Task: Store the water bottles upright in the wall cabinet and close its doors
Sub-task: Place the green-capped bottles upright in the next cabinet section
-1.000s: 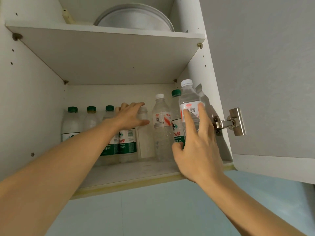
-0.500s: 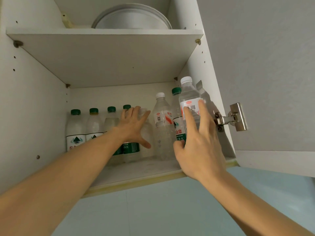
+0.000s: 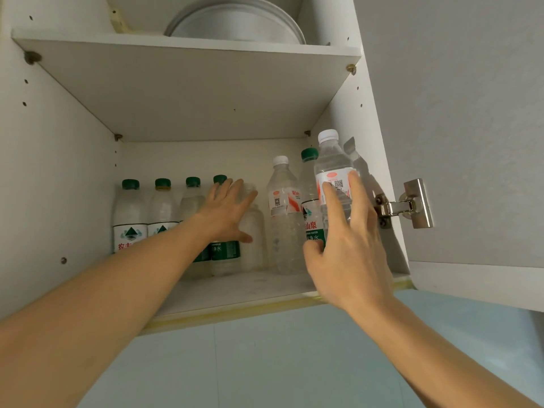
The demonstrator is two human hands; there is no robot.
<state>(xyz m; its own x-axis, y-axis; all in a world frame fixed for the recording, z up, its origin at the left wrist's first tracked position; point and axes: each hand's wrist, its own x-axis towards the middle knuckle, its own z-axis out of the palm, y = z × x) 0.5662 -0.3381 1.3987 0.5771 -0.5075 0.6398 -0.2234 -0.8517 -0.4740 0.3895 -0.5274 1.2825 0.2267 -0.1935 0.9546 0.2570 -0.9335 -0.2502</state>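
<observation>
The open wall cabinet's lower shelf (image 3: 235,293) holds a row of upright water bottles. Several green-capped bottles (image 3: 129,213) stand at the left. My left hand (image 3: 226,213) reaches in with fingers spread and touches a clear unlabelled bottle (image 3: 254,248) beside them. Further right stands a white-capped bottle with a red label (image 3: 282,225), then a green-capped one (image 3: 309,213). My right hand (image 3: 350,254) holds another white-capped, red-labelled bottle (image 3: 334,163) upright at the shelf's right front, thumb on its left side and fingers along its front. Its base is hidden behind my hand.
The right cabinet door (image 3: 471,142) stands open on a metal hinge (image 3: 412,204). A shelf board (image 3: 191,92) sits above the bottles with stacked white dishes (image 3: 235,22) on it. The front strip of the lower shelf is bare. A pale blue wall lies below.
My left hand has loosened from the clear bottle's top and slid down its side with fingers spread. My right hand and its bottle have barely moved.
</observation>
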